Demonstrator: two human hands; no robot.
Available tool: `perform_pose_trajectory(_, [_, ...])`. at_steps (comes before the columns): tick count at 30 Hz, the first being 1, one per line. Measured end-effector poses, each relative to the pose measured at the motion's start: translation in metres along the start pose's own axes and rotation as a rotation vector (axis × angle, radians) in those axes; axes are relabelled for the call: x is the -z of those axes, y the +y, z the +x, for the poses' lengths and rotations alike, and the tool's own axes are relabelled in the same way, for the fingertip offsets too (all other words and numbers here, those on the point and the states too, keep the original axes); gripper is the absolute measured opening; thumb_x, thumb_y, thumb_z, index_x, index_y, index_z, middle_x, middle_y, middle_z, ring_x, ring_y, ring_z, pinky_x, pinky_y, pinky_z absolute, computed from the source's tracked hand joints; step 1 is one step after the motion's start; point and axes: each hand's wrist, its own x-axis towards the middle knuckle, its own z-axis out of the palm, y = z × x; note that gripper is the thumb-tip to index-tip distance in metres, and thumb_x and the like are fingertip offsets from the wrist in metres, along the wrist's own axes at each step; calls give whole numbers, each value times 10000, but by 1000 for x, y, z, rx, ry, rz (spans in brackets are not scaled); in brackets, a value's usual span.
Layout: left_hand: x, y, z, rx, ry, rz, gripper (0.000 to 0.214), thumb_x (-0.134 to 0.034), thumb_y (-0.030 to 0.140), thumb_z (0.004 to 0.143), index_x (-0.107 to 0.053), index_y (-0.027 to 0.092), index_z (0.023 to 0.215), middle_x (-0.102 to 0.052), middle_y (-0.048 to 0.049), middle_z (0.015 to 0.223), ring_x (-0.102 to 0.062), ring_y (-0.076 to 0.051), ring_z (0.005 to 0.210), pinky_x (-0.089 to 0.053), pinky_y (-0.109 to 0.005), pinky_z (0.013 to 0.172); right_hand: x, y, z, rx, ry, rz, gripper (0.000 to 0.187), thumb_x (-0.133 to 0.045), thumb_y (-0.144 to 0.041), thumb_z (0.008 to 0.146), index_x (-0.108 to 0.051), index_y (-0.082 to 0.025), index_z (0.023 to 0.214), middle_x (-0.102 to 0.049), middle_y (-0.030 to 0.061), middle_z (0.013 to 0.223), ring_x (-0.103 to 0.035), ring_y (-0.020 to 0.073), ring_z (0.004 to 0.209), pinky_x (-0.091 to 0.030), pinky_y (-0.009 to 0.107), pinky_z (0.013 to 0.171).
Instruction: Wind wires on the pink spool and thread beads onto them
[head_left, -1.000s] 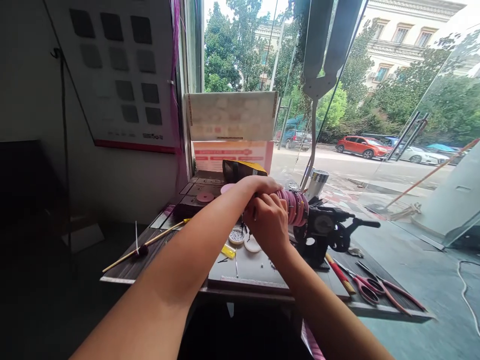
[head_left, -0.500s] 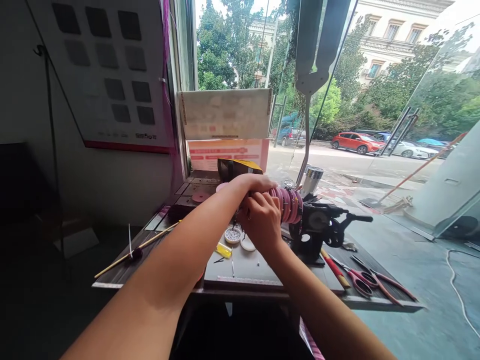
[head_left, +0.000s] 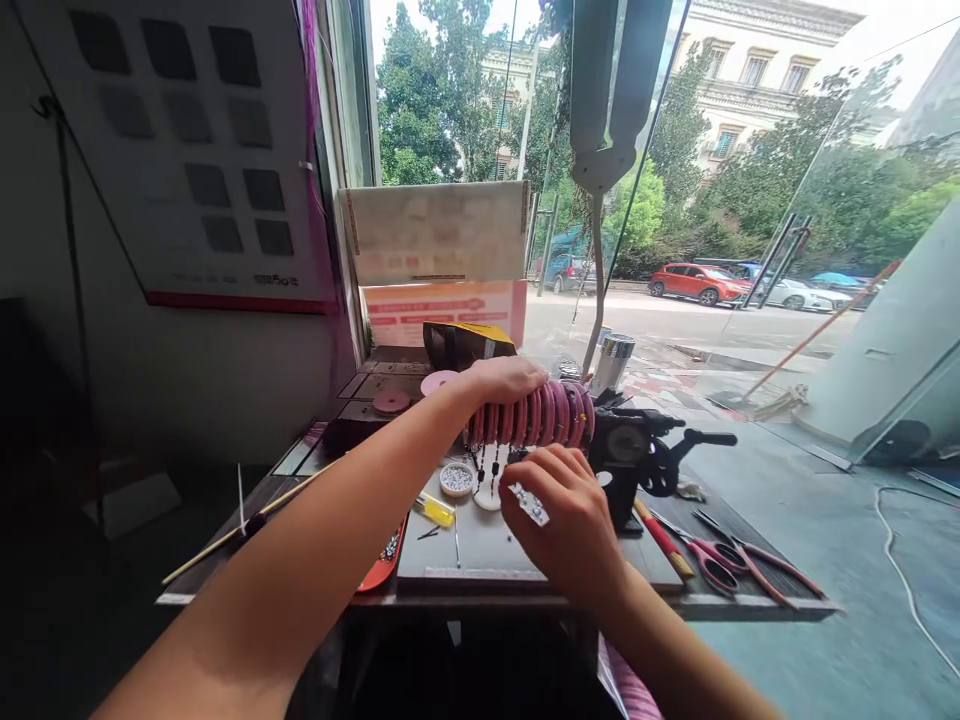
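Observation:
My left hand (head_left: 514,378) lies over the top of a pink ringed roll (head_left: 551,415), its fingers wrapped out of sight on the far side. The roll sits sideways at a black hand-cranked machine (head_left: 637,440). Dark strands with beads (head_left: 495,470) hang from its left part. My right hand (head_left: 566,510) is below the roll, apart from it, with bent fingers curled toward the thumb. Small shiny pieces (head_left: 529,503) show through the gap; whether they are held is unclear. Nearby are a dish of beads (head_left: 457,479) and a white round lid (head_left: 487,497).
Scissors (head_left: 716,560), pliers (head_left: 757,570) and a red-handled brush (head_left: 664,540) lie at the right. A yellow-handled tool (head_left: 436,511) and an orange tray (head_left: 381,568) are left of centre. A metal can (head_left: 613,362) stands behind the machine, near the glass.
My right hand has moved down and right, away from the roll, uncovering its rings and hanging strands. My left hand stays at the top of the roll. The view has shifted slightly.

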Motion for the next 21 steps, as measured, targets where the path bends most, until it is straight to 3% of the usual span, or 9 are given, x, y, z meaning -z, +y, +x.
perform_pose_trajectory(2, [1,6,-10,23,17,25,456,-233,406,919,-549,197,1172,-526,-63,1312,-485,-238,1173,-368,-338,970,14,13,-22,-100,-41,67,148,-484,-156,817,-571,-166,699,-564,6,654,-492,122,620,-366,245,624])
perform_pose_trajectory(4, [1,10,-15,42,30,40,444,-239,410,916,-531,220,1191,-521,-51,1317,-482,-243,1178,-373,-357,965,25,32,-41,-298,-145,105,133,-496,-210,819,-591,-172,734,-595,5,669,-523,118,587,-381,226,573])
perform_pose_trajectory(6, [1,12,-16,51,37,50,433,-249,411,910,-532,228,1182,-530,-53,1306,-491,-251,1166,-385,-379,950,30,52,-56,-473,-320,92,170,-490,-259,829,-618,-174,755,-630,12,688,-564,133,592,-393,232,566])
perform_pose_trajectory(8, [1,12,-15,51,40,56,431,-246,415,908,-535,231,1171,-535,-56,1297,-495,-257,1159,-391,-395,940,27,66,-64,-534,-534,24,223,-457,-256,847,-651,-173,776,-664,33,742,-611,165,677,-411,252,626])
perform_pose_trajectory(11, [0,12,-15,54,46,63,436,-232,419,909,-523,244,1183,-532,-48,1301,-497,-256,1156,-393,-407,938,13,70,-66,-538,-808,-136,264,-420,-172,851,-682,-179,881,-679,59,893,-632,195,835,-423,266,711])
perform_pose_trajectory(14, [0,13,-16,62,54,71,442,-226,427,909,-513,247,1192,-534,-48,1298,-500,-264,1149,-390,-426,938,-2,62,-61,-488,-978,-295,294,-411,-157,853,-662,-201,1000,-659,63,981,-631,208,882,-442,269,698])
perform_pose_trajectory(21, [0,16,-19,94,73,58,437,-233,446,910,-503,264,1201,-538,-35,1294,-501,-262,1150,-378,-418,946,-7,46,-52,-332,-1064,-355,268,-409,-131,866,-665,-127,946,-634,132,990,-585,244,989,-479,289,728])
